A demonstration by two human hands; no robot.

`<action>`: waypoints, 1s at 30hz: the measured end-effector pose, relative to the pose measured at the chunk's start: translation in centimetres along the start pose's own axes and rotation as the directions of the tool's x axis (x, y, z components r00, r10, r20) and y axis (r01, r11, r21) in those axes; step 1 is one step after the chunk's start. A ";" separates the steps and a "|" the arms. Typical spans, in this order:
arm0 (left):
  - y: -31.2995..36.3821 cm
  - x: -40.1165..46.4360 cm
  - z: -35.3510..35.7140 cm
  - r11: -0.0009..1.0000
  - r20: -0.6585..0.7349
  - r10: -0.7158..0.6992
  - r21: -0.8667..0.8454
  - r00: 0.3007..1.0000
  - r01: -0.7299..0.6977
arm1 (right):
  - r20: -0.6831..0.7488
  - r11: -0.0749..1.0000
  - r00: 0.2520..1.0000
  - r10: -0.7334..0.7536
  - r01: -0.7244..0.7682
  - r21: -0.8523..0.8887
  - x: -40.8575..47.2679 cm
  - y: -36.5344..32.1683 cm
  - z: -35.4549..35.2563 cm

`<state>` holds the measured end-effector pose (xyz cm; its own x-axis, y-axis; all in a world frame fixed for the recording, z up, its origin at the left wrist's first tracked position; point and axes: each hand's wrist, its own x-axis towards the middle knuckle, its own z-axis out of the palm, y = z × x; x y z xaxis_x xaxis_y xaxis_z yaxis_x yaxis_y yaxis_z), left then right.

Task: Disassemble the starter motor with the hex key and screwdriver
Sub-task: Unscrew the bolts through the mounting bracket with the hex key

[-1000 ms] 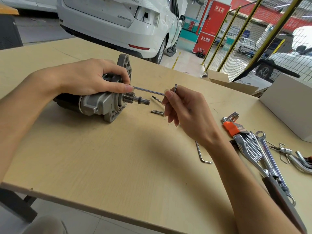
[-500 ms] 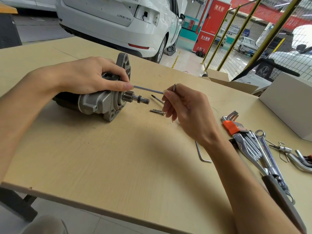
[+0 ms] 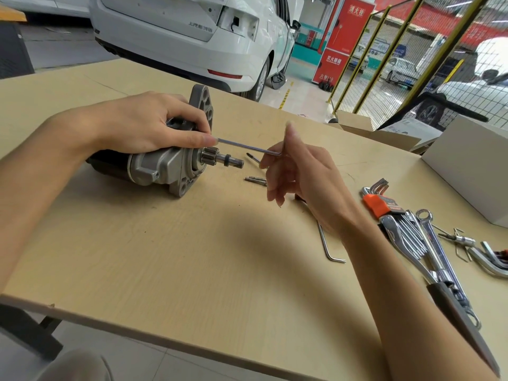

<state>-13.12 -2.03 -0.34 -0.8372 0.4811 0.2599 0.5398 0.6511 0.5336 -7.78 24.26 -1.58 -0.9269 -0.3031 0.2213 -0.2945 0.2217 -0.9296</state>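
Starter motor [image 3: 159, 166] is lying on its side on the table [image 3: 192, 270], pinion end pointing right, and my left hand [image 3: 143, 127] is wrapped over the top of the housing with the index finger stretched out along the hex key [image 3: 247, 146]. The long leg of the key runs in toward the flange, though I can't see the tip or the bolt head because my finger covers it. My right hand [image 3: 299, 171] is at the bent end of the key; the fingers look loose and spread, thumb sticking up, and honestly I can't tell if it's pinching the short leg or only brushing it. Two bits or screws [image 3: 255, 180] sit just beside the pinion shaft, a spare hex key [image 3: 328, 243] lies nearer me, and the rest of the wrenches [image 3: 417, 243] are off to the right by a white box [image 3: 467, 171]. My guess is I'm mid-turn on a housing bolt. Main worry: if the key isn't fully seated and I crank it with that sloppy grip, it could cam out and round the socket. The motor could also roll, since only one hand pins it, and those loose bits are close enough to get swept off the table.
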 end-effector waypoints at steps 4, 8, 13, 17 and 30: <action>-0.1 -0.1 -0.1 1.000 -0.006 0.005 0.015 1.000 -0.004 | 0.100 0.952 0.977 0.188 -0.206 0.227 0.0 0.0 0.3; -0.1 0.0 -0.1 1.000 0.000 0.002 0.011 1.000 -0.002 | 0.236 0.817 0.934 0.268 -0.350 0.458 0.1 -0.3 0.7; -0.2 0.0 -0.1 1.000 0.005 0.006 0.001 1.000 -0.006 | 0.316 0.676 0.909 0.273 -0.415 0.610 0.2 -0.8 0.6; -0.1 0.0 -0.1 1.000 0.005 0.008 -0.002 1.000 -0.008 | 0.375 0.570 0.873 0.312 -0.487 0.662 0.1 -0.9 0.1; -0.2 0.0 -0.1 1.000 -0.001 0.022 0.009 1.000 -0.022 | 0.284 0.783 0.913 0.292 -0.399 0.477 -0.1 -1.2 -1.0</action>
<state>-13.25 -2.23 -0.37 -0.8251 0.4948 0.2727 0.5591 0.6457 0.5201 -7.53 24.98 -0.16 -0.8665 -0.4750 -0.1533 0.2502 -0.1475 -0.9569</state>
